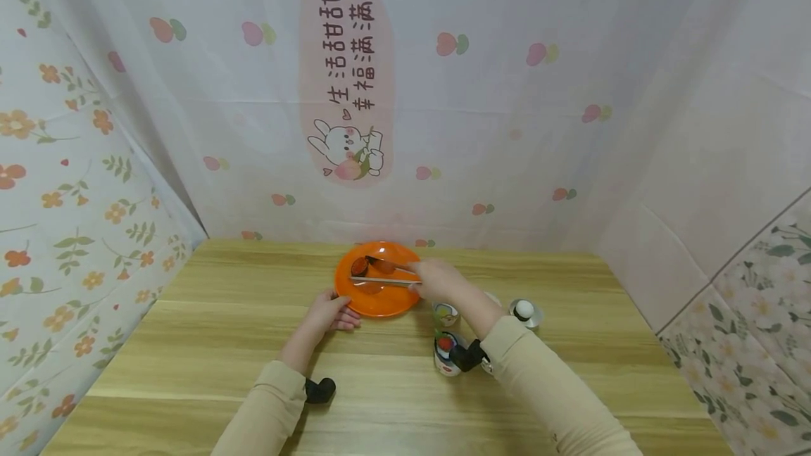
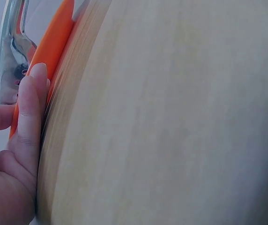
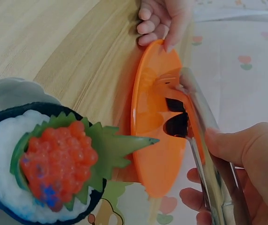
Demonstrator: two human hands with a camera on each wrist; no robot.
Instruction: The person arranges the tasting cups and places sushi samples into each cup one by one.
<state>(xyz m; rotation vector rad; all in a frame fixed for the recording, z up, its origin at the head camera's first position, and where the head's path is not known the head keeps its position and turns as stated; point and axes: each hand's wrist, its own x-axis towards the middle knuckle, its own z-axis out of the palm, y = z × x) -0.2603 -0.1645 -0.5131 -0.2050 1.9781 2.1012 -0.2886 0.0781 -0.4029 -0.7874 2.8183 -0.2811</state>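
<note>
An orange plate lies on the wooden table near the back wall. My left hand pinches its near left rim, thumb above and fingers beneath, as the left wrist view shows. My right hand holds metal tongs, reaching over the plate from the right. Close to the tong tips on the plate is a small dark-wrapped sushi piece with an orange-red top. Whether the tongs touch it, I cannot tell. The right wrist view shows dark shapes beside the tongs, partly hidden.
Below my right forearm stands a cup with a sushi roll, topped with red beads and a green leaf. Behind it is another patterned cup. To the right, a small silvery dish bears a white piece with a black band. Patterned cloth walls surround the table.
</note>
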